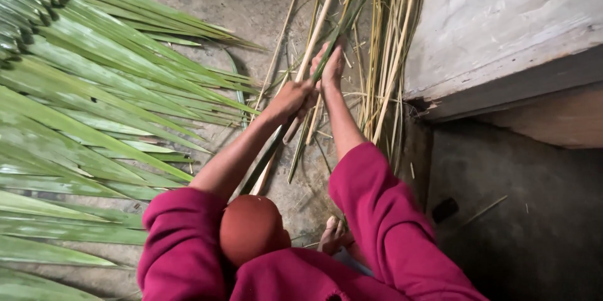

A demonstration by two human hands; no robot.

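My left hand [292, 99] grips a pale stripped palm midrib [319, 25] that runs from my lap up toward the top of the view. My right hand [331, 62] pinches a narrow green leaf strip [352, 9] lying along that midrib, just beyond the left hand. Both arms wear dark pink sleeves [370, 194]. A rust-red rounded knee [250, 227] shows between the arms, and a bare foot [333, 233] rests on the ground beside it.
Long green palm fronds [88, 106] cover the ground on the left. A bundle of thin yellow stalks [389, 43] lies against a grey concrete step [496, 31] on the right. Dark floor [521, 213] sits below the step.
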